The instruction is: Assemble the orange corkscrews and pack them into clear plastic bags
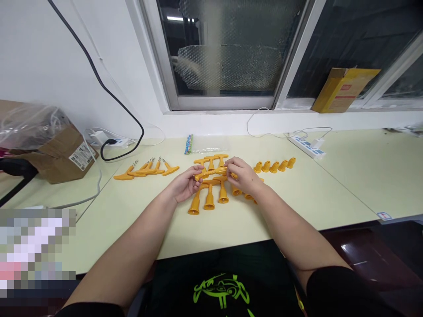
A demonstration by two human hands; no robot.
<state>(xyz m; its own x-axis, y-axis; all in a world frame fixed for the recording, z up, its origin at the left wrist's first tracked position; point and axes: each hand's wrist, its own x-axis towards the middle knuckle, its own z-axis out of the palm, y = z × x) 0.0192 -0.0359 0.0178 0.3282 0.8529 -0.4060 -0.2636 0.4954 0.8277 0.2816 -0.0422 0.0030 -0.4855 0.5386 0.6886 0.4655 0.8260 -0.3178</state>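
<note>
My left hand [183, 184] grips the yellow T-shaped handle of a corkscrew [198, 177]. Closed around a yellow bell-shaped sleeve [220, 170], my right hand [243, 174] lines it up end to end with the corkscrew; whether the spiral is inside it I cannot tell. Below and behind my hands lie several yellow corkscrews fitted with bell sleeves [209, 200], some partly hidden by my right hand. To the left, several corkscrews with bare metal spirals [148, 168] lie close together. Several loose bell sleeves [274, 167] form a row on the right.
A clear plastic bag [209, 144] with a colourful edge lies near the wall. Power strips [307, 146] stand at the back of the pale table [333, 193], with a black cable [127, 105] at left. A cardboard box [62, 152] sits at far left, a yellow carton [343, 90] on the sill.
</note>
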